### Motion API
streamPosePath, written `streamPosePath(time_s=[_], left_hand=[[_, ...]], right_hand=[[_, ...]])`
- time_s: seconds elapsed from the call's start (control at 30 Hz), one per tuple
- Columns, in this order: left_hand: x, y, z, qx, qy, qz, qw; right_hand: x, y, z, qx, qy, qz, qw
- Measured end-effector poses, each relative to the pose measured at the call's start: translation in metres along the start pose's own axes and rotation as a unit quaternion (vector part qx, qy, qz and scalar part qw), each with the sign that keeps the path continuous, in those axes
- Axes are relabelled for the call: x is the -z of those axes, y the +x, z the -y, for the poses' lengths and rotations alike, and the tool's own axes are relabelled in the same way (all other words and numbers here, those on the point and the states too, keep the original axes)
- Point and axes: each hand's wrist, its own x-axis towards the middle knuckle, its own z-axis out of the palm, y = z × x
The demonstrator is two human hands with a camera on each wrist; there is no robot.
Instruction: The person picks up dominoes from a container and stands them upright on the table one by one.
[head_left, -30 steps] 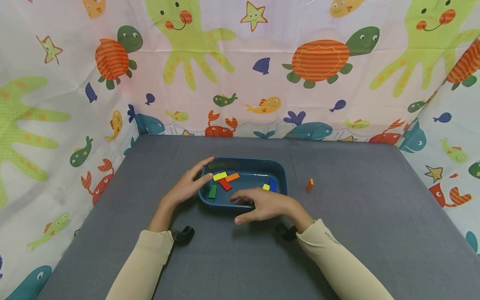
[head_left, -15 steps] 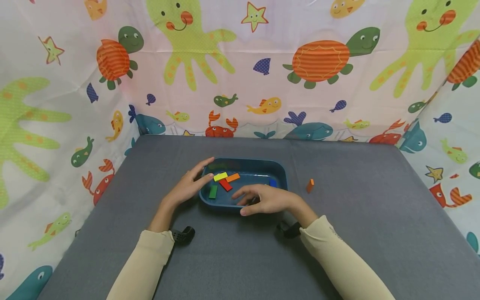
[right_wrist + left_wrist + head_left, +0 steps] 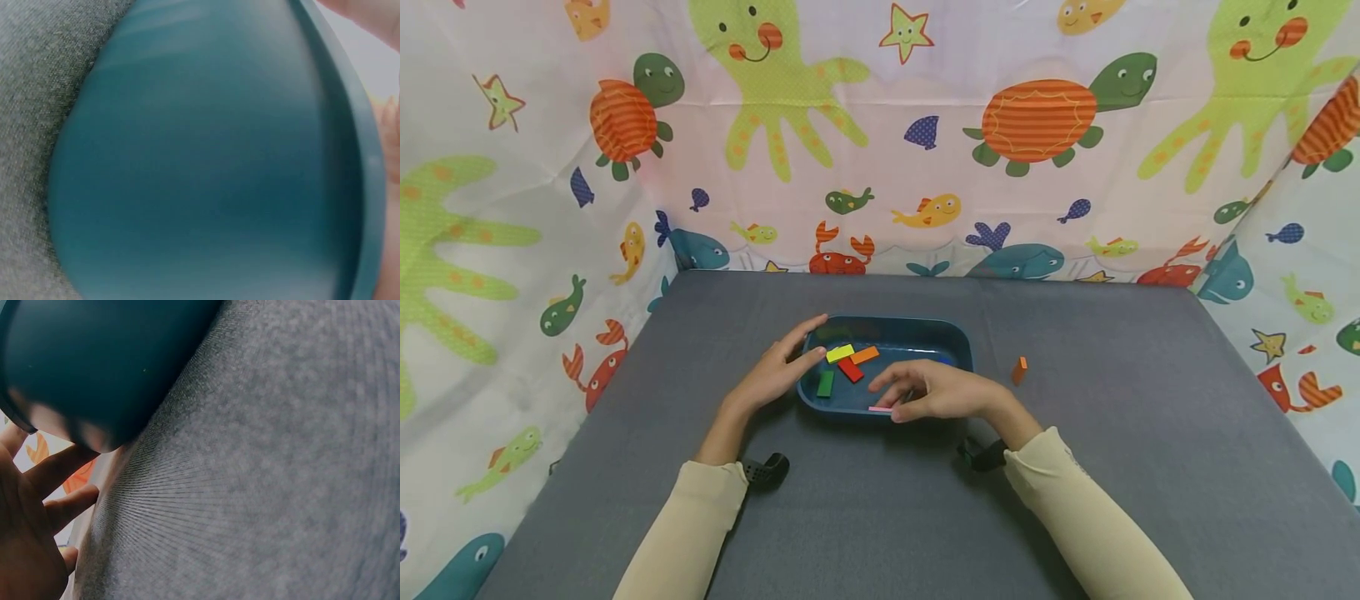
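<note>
A dark blue plastic tray stands on the grey table, holding several small coloured blocks. My left hand rests at its left end, thumb over the rim and fingers straight and spread; in the left wrist view the fingers reach along the outer wall. My right hand is over the tray's near right side, pinching a pink block between thumb and curled fingers. Toward the left inside lie a yellow block, an orange block, a red block and a green block.
An orange block stands upright on the table, right of the tray. Part of a blue block shows behind my right hand. A curtain printed with sea animals hangs behind the table and along both sides.
My right hand has moved slightly right and away from me, its thumb now over the tray's near rim. The pink block has come into view at its fingertips. The left hand has stayed put.
</note>
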Motion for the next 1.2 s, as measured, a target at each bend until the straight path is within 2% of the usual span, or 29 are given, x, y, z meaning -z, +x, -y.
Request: streamPosePath(time_s=[0.3,0.5,0.73,0.93,1.2], left_hand=[[0.0,0.0,0.001,0.001,-0.001,-0.001,1.0],[0.0,0.0,0.001,-0.003,0.001,0.001,1.0],[-0.001,0.0,0.001,-0.002,0.003,0.0,1.0],[-0.002,0.0,0.003,-0.011,0.001,-0.002,0.9999],[-0.002,0.004,0.012,-0.012,-0.002,-0.003,0.9999]], right_hand=[[0.002,0.0,-0.001,0.003,0.048,-0.009,0.999],[0.003,0.0,-0.003,0.005,0.059,-0.01,0.998],[0.004,-0.006,-0.002,0.031,0.056,-0.025,0.998],[0.008,-0.019,0.001,0.062,0.044,-0.065,0.995],[0.024,-0.049,0.001,0.072,0.055,-0.159,0.983]])
